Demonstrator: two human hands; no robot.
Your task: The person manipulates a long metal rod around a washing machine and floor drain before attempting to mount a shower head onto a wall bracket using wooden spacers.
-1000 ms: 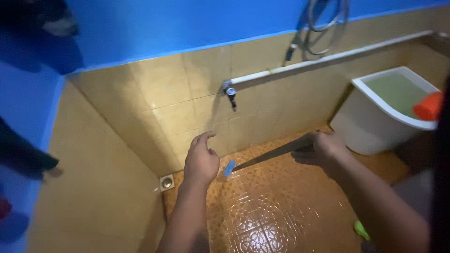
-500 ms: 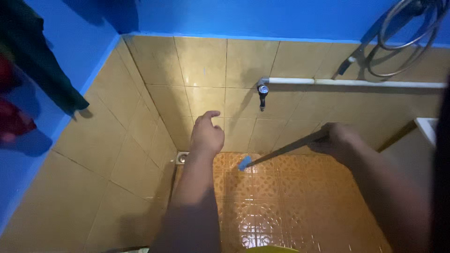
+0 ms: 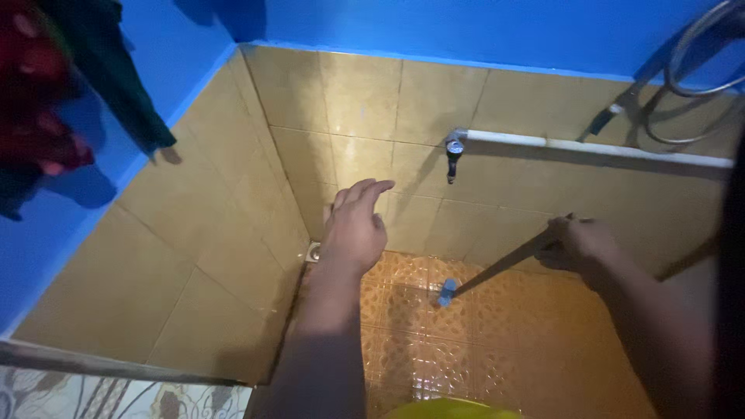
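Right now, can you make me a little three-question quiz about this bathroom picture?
1. True or false: the left hand holds the brush.
2. What colour is the brush's head: A blue, B red, C green?
3. What sticks out of the white pipe on the tiled wall?

Key: 1 false, the left hand is empty and the right hand grips the handle; 2 A; 3 a tap.

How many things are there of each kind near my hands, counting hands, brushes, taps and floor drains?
Hands: 2, left hand empty, right hand gripping the brush
Long-handled brush: 1
Tap: 1
Floor drain: 1
Total: 5
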